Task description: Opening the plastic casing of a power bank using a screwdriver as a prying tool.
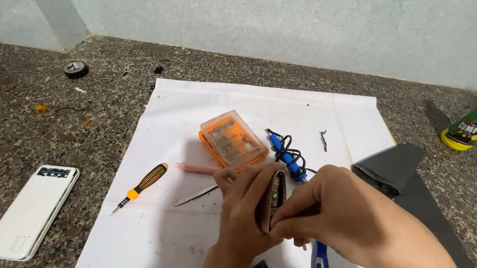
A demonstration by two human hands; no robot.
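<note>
My left hand [243, 209] and my right hand [337, 216] together hold a thin flat device [273, 199] on its edge, above a white paper sheet [159, 232]. The left fingers wrap its left face; the right thumb and fingers pinch its right side. Its opened edge faces up, showing dark innards. A blue-handled tool [321, 261] pokes out under my right hand; how it is held is hidden.
On the paper lie an orange bit case [233, 139], a black-orange screwdriver [142, 186], a pink stick [197, 168], a metal pry bar [193, 196] and blue-black cables [287, 152]. A white power bank [28, 213], tape roll [75, 68], green can [469, 128] and dark cloth [403, 173] sit on the speckled counter.
</note>
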